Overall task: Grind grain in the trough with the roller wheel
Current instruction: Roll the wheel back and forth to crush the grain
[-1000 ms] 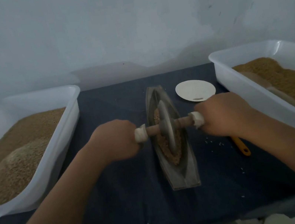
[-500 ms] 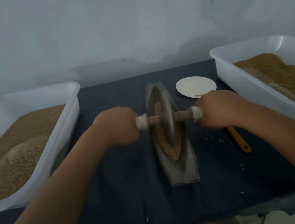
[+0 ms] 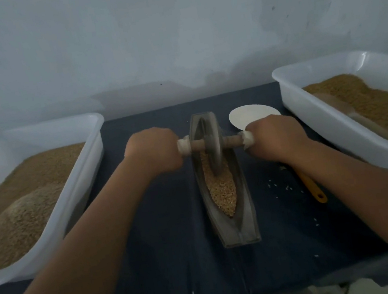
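Note:
A long grey boat-shaped trough [image 3: 247, 225] lies lengthwise on the dark cloth, holding tan grain [image 3: 222, 191] in its groove. The grey roller wheel [image 3: 213, 143] stands upright in the far half of the trough, on a wooden axle with white wrapped ends. My left hand [image 3: 153, 151] grips the axle's left end and my right hand [image 3: 274, 134] grips its right end, both fists closed round it.
A white tub [image 3: 79, 186] of grain stands at the left, another white tub [image 3: 322, 122] of browner grain at the right. A white disc [image 3: 249, 113] lies beyond my right hand. An orange-handled tool [image 3: 314, 188] lies under my right forearm. Loose grains dot the cloth.
Both hands have pushed the wheel away from me along the trough, from its middle to its far half, uncovering the grain in the near half.

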A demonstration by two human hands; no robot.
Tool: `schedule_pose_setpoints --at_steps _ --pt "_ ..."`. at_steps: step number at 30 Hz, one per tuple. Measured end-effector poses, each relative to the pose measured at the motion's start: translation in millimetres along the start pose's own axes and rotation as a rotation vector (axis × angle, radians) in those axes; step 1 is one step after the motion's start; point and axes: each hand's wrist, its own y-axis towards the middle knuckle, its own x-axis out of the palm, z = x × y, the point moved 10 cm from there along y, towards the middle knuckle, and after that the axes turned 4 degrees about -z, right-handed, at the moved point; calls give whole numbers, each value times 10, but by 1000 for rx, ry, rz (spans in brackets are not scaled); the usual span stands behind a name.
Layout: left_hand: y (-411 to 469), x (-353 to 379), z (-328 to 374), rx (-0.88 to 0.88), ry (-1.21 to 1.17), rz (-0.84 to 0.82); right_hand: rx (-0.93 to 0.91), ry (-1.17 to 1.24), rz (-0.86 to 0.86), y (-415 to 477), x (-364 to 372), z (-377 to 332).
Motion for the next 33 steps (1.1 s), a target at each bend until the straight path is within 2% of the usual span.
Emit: schedule_pose_setpoints --at_steps 3,6,9,12,14,17,18,20,22,23,25,27,30,33 --pt "-413 231 19 84 -103 -126 -85 -53 -139 -323 -12 -54" --pt "-560 345 1 97 -134 -141 -114 -58 -234 -488 7 -65" --pt "-293 341 -50 28 -112 -122 -111 -77 -65 -273 -132 -101" --pt "62 199 -173 -91 -104 -11 -85 -95 86 77 -256 -164" --pt "166 180 -227 -113 -129 14 -50 -133 80 221 -292 -184" --pt "58 317 -212 -70 -200 -71 -69 -88 61 170 -343 -200" --pt "-54 374 -179 -38 -217 -109 -96 -59 32 80 -340 -211" --pt "-315 474 -124 29 -243 -162 -135 -41 -131 -140 -221 -193" --pt "-517 486 -89 82 -261 -162 -147 -29 -304 -352 -87 -138" --pt "-549 478 -87 99 -266 -147 -149 -14 -335 -404 -65 -115" --pt "-468 474 -83 119 -263 -150 -143 -7 -315 -357 -72 -112" --pt "-235 461 -90 114 -221 -143 -121 -36 -197 -155 -147 -149" --pt "150 378 -213 18 -177 -60 -75 -55 -18 180 -307 -154" --pt "282 345 -272 -20 -196 -51 -57 -58 -40 287 -299 -138"
